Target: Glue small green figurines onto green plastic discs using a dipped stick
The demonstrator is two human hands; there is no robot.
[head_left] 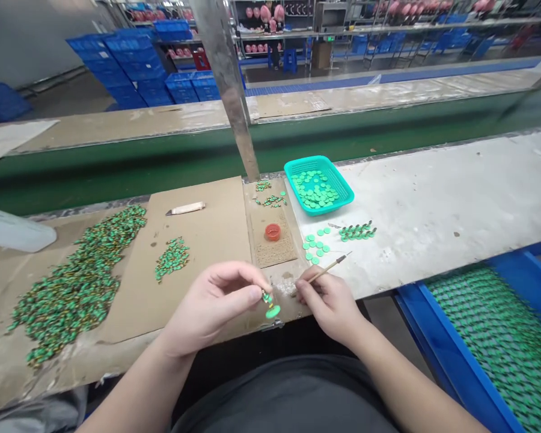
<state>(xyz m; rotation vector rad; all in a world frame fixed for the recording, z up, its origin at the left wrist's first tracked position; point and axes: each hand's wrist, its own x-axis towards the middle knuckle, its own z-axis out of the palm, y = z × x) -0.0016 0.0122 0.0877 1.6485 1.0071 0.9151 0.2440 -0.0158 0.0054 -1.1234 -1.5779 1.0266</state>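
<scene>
Between thumb and fingertips, my left hand [220, 297] pinches a small green and gold figurine [268, 300] with a round green base at its lower end. My right hand [329, 297] is closed around a thin paintbrush [327, 268], its tip pointing up and to the right. Beyond the hands, a small orange-red cup [273, 232] stands on a brown board [275, 253]. Loose green discs [313, 245] lie on the table just past my right hand. Next to them stand rows of small green figures on discs [357, 231].
A teal basket [349, 191] holds many green discs. On the left lie a large heap of green and gold pieces [83, 279], a smaller pile [172, 258] and a wrapped, pointed tool [187, 208] on cardboard. A blue crate [466, 367] full of green pieces sits at lower right. A metal post [228, 78] rises behind.
</scene>
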